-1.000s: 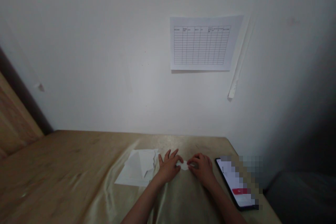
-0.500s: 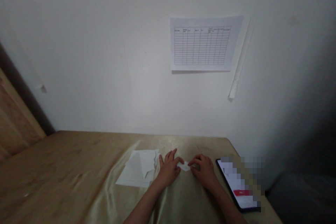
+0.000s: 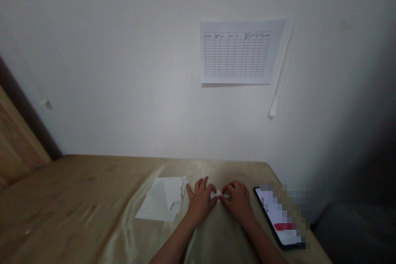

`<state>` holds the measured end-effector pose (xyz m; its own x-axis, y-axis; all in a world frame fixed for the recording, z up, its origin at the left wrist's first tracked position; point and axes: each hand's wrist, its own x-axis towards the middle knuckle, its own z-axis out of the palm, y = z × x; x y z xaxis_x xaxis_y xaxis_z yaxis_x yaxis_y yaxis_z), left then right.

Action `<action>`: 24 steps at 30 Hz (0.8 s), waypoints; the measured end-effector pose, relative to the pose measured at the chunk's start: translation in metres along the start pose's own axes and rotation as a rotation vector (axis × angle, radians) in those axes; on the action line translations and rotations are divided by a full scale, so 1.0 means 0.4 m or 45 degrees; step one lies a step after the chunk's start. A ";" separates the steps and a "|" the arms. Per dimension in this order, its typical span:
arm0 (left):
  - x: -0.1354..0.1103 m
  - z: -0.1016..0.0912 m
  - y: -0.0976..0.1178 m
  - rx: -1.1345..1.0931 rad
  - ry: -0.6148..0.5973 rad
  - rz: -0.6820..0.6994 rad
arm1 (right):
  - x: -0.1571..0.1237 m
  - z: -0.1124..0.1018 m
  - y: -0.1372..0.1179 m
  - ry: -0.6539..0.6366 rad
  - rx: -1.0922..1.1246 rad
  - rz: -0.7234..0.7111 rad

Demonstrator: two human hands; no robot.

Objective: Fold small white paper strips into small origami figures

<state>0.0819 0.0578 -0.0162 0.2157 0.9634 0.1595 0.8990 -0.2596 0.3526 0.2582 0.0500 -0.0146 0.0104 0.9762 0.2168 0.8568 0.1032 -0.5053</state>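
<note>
Between my two hands lies a small folded piece of white paper (image 3: 218, 193), mostly covered by fingers. My left hand (image 3: 200, 202) pinches its left side with thumb and index finger, while the other fingers stretch out over the tablecloth. From the other side, my right hand (image 3: 236, 199) grips the paper's right part between thumb and curled fingers. Both thumb tips nearly meet at the paper's near edge. Just left of my left hand rests a loose pile of white paper sheets (image 3: 162, 198), some with torn or uneven edges.
A phone (image 3: 278, 218) with a lit, partly blurred screen lies at the table's right edge. Shiny gold-brown cloth (image 3: 83, 198) covers the table, with creases. A printed table sheet (image 3: 238, 53) hangs on the white wall behind. Wooden furniture (image 3: 18, 140) stands far left.
My hands have come closer together around the small paper, and the thumbs have moved in to its near edge. Less of the paper shows now.
</note>
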 end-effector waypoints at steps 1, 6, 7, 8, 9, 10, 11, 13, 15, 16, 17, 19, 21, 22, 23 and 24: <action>0.000 -0.002 0.002 0.009 -0.002 -0.001 | 0.000 0.001 0.000 0.002 -0.006 0.002; 0.005 -0.011 0.005 0.018 -0.060 -0.016 | 0.000 0.001 0.004 0.012 0.014 -0.005; 0.007 -0.012 0.004 0.016 -0.073 -0.018 | 0.001 0.000 0.005 0.005 0.025 -0.002; 0.008 -0.013 0.002 0.013 -0.089 -0.020 | 0.002 -0.002 0.007 -0.004 0.036 0.002; 0.009 -0.014 -0.001 0.007 -0.103 -0.020 | 0.002 -0.004 0.009 -0.017 0.046 0.003; 0.011 -0.016 -0.004 -0.001 -0.118 -0.019 | 0.003 -0.007 0.012 -0.030 0.056 0.004; 0.012 -0.018 -0.007 -0.009 -0.135 -0.019 | 0.004 -0.010 0.014 -0.044 0.065 -0.001; 0.014 -0.023 -0.013 -0.029 -0.170 -0.023 | 0.006 -0.015 0.020 -0.072 0.081 -0.019; 0.015 -0.029 -0.018 -0.047 -0.200 -0.023 | 0.008 -0.018 0.025 -0.098 0.089 -0.035; 0.016 -0.031 -0.021 -0.053 -0.209 -0.020 | 0.009 -0.018 0.028 -0.107 0.090 -0.041; 0.016 -0.033 -0.022 -0.058 -0.216 -0.015 | 0.011 -0.018 0.031 -0.113 0.089 -0.045; 0.016 -0.033 -0.025 -0.060 -0.214 -0.006 | 0.012 -0.015 0.036 -0.120 0.081 -0.050; 0.015 -0.031 -0.026 -0.061 -0.202 -0.002 | 0.013 -0.012 0.041 -0.117 0.075 -0.052; 0.014 -0.030 -0.026 -0.063 -0.194 0.000 | 0.012 -0.010 0.043 -0.113 0.076 -0.053; 0.012 -0.030 -0.026 -0.065 -0.186 0.000 | 0.011 -0.009 0.044 -0.108 0.078 -0.056; 0.010 -0.031 -0.025 -0.066 -0.179 0.000 | 0.010 -0.008 0.045 -0.104 0.079 -0.061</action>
<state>0.0691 0.0636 -0.0076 0.2700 0.9624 0.0298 0.8791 -0.2590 0.4002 0.2753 0.0551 -0.0200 -0.0743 0.9819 0.1744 0.8215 0.1594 -0.5475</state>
